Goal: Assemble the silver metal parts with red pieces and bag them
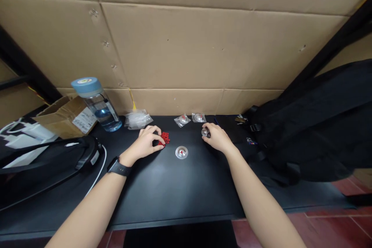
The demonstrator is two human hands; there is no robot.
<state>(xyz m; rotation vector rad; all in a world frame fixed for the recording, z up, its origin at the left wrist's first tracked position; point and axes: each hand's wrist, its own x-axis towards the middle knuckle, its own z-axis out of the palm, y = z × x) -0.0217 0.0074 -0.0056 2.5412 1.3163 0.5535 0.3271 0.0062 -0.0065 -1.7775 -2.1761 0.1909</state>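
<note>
My left hand (148, 140), with a dark watch on its wrist, has its fingers curled onto a small bundle of red cord (165, 137) lying on the black table. Thumb and fingertips press at the bundle's left edge. Over to the right, my right hand (217, 136) grips a shiny silver metal piece (205, 132) like a small cymbal, partly covered by the fingers. Between the hands, nearer me, a round silver cymbal-like disc (181, 152) lies flat with a red spot at its raised centre.
Behind the hands lie two clear-bagged silver discs (182, 120) and a pile of clear plastic bags (137, 119). A blue-lidded water bottle (100, 104) and an open cardboard box (65, 116) stand left. A black backpack (316, 124) fills the right; a cardboard wall (186, 54) rises behind.
</note>
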